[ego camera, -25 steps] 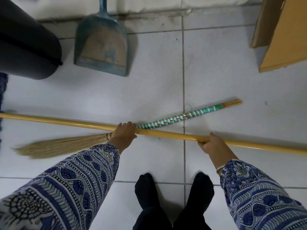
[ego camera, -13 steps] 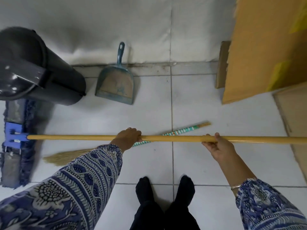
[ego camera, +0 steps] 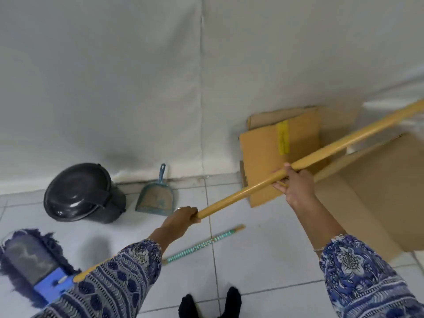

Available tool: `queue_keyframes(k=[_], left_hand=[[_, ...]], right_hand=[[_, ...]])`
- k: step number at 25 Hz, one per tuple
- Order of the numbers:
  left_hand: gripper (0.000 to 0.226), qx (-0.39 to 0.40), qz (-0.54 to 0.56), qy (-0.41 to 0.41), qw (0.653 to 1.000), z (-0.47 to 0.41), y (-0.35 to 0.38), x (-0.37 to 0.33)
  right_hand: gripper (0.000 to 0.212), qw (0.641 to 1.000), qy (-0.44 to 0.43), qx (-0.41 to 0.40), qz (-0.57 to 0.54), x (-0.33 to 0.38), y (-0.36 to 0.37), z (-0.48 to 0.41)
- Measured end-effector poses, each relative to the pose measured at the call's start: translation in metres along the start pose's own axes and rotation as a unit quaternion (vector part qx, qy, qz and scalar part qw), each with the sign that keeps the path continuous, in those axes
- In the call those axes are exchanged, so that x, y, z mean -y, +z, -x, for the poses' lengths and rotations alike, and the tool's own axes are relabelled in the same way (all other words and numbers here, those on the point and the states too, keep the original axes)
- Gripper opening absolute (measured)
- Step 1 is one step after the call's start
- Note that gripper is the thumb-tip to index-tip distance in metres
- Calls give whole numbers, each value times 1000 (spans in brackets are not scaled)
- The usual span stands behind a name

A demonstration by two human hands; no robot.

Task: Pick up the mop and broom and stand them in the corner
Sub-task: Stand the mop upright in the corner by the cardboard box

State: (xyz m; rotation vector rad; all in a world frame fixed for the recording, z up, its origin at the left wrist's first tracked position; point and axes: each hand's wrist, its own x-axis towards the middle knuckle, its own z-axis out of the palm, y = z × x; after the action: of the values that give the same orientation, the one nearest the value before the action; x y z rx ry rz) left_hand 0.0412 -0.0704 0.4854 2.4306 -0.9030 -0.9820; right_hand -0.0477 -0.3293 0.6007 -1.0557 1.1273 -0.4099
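I hold the mop by its long yellow wooden handle [ego camera: 236, 196], which slopes up from lower left to upper right. My left hand [ego camera: 181, 220] grips the handle low down, and my right hand [ego camera: 296, 183] grips it higher up. The mop head [ego camera: 29, 260], dark blue fringe with a blue plastic bracket, hangs at the lower left just above the tiles. The broom lies on the floor below the handle; its green-and-white wrapped handle [ego camera: 204, 243] shows, while its bristles are hidden behind my left sleeve.
A black lidded bin [ego camera: 82, 193] stands by the white wall, with a teal dustpan [ego camera: 156, 198] leaning beside it. Cardboard boxes [ego camera: 275, 157] fill the right side along the wall. My dark-socked feet [ego camera: 211, 304] are at the bottom edge.
The mop has been lifted off the floor and tilted, its right end rising high. My view has lifted toward the wall. The broom stays where it lay.
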Motion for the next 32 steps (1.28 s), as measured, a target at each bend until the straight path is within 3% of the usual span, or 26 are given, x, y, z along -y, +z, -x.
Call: queue_keyframes(k=[2,6,11,15,17,24,32], left_hand=[[21,-32,21,20,999,20,-32,-40],[36,-94,64,61,992,36,-77,-117],[31,-125,107,104,981,36,-89,-227],[21,-145,185,123,964,20,-66,-339],[18,-155,215,135,955,9,-50,-393],[14,-196,171,171,950,-54,5,-537],[6,-207,199,161,944,-177,52,-638]], right_hand=[[4,997,-72,24,14,60,1,34],[19,978,-189,79,26,168,-2,91],[10,944,-296,137,44,265,-49,132],[5,915,-357,173,74,329,-127,135],[6,903,-377,183,92,357,-167,129],[10,885,-404,194,126,423,-273,75],[10,878,-399,190,183,470,-335,-62]])
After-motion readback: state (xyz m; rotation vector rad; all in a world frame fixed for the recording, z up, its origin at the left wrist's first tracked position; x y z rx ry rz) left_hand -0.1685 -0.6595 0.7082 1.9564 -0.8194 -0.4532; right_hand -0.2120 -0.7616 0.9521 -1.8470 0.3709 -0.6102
